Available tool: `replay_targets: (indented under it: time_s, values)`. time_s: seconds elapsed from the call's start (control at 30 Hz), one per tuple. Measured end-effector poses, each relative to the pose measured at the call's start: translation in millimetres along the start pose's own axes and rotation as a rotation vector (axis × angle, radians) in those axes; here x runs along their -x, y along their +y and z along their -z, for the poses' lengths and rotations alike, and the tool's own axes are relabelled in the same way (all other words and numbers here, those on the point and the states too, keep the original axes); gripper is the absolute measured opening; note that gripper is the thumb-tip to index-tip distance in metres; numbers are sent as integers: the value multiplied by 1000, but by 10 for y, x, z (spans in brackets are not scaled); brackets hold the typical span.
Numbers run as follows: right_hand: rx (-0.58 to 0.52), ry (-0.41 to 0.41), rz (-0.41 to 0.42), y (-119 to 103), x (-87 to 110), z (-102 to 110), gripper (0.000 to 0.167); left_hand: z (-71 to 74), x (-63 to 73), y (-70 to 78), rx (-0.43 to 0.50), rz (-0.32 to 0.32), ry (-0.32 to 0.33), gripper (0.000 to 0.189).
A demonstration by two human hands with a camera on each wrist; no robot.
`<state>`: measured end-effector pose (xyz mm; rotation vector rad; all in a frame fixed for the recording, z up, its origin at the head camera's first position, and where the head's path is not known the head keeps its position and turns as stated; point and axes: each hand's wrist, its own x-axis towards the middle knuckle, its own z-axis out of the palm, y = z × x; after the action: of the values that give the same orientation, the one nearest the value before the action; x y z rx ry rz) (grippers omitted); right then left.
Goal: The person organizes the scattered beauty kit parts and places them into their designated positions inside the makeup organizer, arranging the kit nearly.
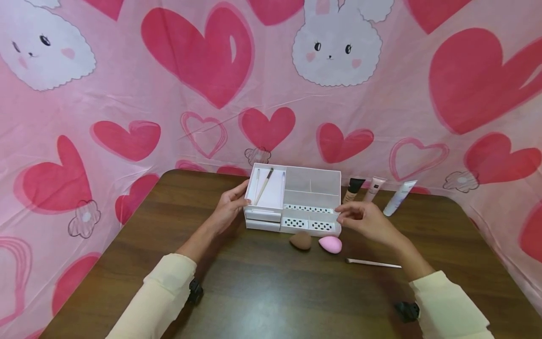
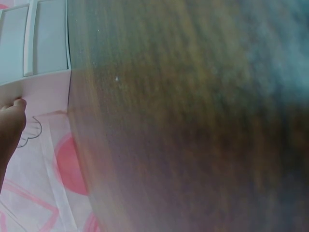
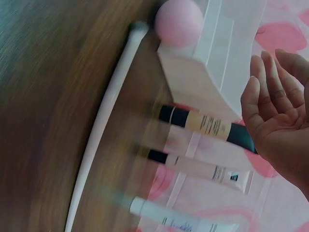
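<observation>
A white makeup organizer (image 1: 312,181) stands at the back of the table, with compartments and small drawers at its left. My left hand (image 1: 228,207) rests against its left side, thumb near the upper edge; in the left wrist view a fingertip (image 2: 20,103) lies on the side wall. At the organizer's right end is my right hand (image 1: 367,220), fingers loosely bent and holding nothing; the right wrist view shows its palm (image 3: 287,128). Inside the left compartment lies a brush (image 1: 263,186) among other slim sticks.
In front of the organizer lie a brown sponge (image 1: 301,241) and a pink sponge (image 1: 330,244). A white-handled brush (image 1: 374,263) lies nearer the right arm. Behind the right hand stand a black-ended tube (image 1: 353,189), a pink tube (image 1: 374,188) and a white tube (image 1: 399,197).
</observation>
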<state>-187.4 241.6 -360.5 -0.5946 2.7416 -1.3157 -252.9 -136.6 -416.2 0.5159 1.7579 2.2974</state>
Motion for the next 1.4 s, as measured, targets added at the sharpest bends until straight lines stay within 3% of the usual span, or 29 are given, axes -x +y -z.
replay_targets:
  time_s: [0.43, 0.77, 1.2, 1.4]
  values:
    - [122, -72, -41, 263, 246, 117, 26, 1, -1, 0, -8, -2, 3, 70]
    - [143, -169, -48, 536, 434, 188, 25, 2, 5, -2, -1, -10, -7, 70]
    - [157, -303, -67, 696, 629, 236, 25, -2, 14, 3, 1, -9, -6, 71]
    - [230, -308, -37, 756, 680, 204, 19, -16, 20, 17, -9, 0, 1, 71]
